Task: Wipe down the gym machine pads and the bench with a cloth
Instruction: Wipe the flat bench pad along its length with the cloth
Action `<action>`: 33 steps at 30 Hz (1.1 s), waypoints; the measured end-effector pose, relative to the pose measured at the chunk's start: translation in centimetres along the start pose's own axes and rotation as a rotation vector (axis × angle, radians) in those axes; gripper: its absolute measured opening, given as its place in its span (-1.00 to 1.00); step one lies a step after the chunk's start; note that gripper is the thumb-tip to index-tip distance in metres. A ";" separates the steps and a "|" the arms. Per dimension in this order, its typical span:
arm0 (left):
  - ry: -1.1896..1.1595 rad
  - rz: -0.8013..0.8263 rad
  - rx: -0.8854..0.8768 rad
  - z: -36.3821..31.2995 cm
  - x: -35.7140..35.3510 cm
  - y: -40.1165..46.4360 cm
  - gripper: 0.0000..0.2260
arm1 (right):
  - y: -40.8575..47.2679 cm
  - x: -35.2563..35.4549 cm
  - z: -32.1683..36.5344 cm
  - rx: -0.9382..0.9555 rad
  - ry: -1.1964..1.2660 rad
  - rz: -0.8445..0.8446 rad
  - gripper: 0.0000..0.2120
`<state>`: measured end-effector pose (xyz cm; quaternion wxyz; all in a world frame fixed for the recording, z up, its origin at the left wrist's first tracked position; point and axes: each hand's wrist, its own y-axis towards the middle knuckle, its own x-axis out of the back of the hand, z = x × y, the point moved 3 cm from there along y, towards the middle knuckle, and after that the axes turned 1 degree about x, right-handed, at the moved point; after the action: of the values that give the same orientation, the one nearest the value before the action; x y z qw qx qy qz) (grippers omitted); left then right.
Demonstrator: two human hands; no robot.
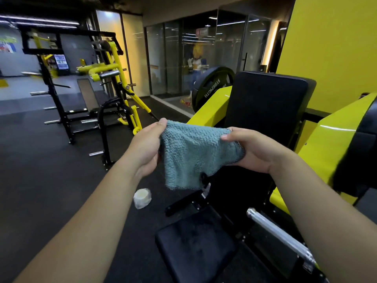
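Dark gym floor (51,170) below — both hands' fingers (226,137) pinch a teal cloth (193,156) taut.

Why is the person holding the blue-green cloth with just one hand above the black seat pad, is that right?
Not quite. The head view shows both hands holding the blue-green cloth: the left hand grips its left edge and the right hand grips its right edge, stretching it out. The rest is right: the cloth is held up in the air above the black seat pad.
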<state>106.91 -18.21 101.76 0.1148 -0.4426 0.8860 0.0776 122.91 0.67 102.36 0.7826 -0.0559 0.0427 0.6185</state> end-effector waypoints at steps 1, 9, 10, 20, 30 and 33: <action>-0.025 -0.017 0.000 0.2 -0.5 0.6 -0.77 | 0.4 0.8 0.1 0.021 0.035 -0.018 -0.77; -0.060 -0.017 0.025 2.9 -4.1 6.4 -0.76 | 3.7 6.3 -3.3 -0.098 0.145 -0.060 -0.18; -0.036 -0.008 0.022 3.1 -4.3 7.4 -0.76 | 3.9 6.7 -3.8 -0.141 0.103 -0.024 -0.16; 0.049 0.167 0.064 5.0 -4.7 16.2 -0.78 | 8.5 9.6 -3.0 -0.074 0.101 -0.330 -0.19; 0.211 0.222 -0.045 2.6 2.4 23.5 -0.82 | 14.7 5.4 -1.4 0.033 0.020 -0.539 -0.04; 0.194 0.170 -0.091 1.3 6.7 24.5 -0.68 | 18.3 1.9 -1.2 0.059 -0.135 -0.467 -0.18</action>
<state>83.59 -8.43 99.53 0.0017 -0.3762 0.9227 0.0838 105.60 6.54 100.25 0.9068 0.0004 -0.0057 0.4215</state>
